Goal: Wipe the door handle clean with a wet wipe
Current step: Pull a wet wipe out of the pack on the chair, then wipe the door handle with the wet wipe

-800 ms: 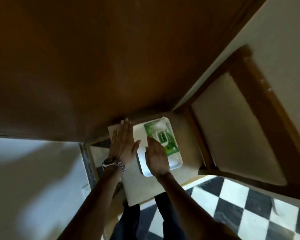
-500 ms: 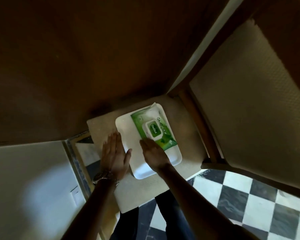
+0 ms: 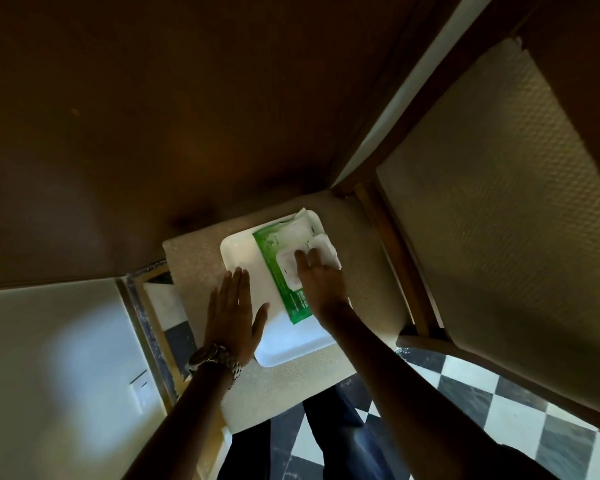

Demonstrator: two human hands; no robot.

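You are at the fetch-a-wipe step; no wiping has begun. The green wet wipe pack (image 3: 284, 271) lies on a white tray (image 3: 239, 252) at frame centre, and the tray rests on a beige padded seat (image 3: 361, 237). Your right hand (image 3: 321, 282) is laid over the pack's right side, fingers reaching onto the white flip lid (image 3: 321, 251), which looks raised, with the pale opening just left of it. Whether those fingers are pinching a wipe or only pressing, you cannot tell; they are hidden against the white plastic. Your left hand (image 3: 234, 306), watch at the wrist, lies flat with fingers together and thumb spread, on the tray's left part, closed on nothing, likely steadying it. The door handle is not in view; only the dark wooden door (image 3: 187, 116) fills the upper frame. Next move, as judged: pinch a single sheet at the opening and draw it up while the left hand holds the tray down, so the pack does not lift with it.
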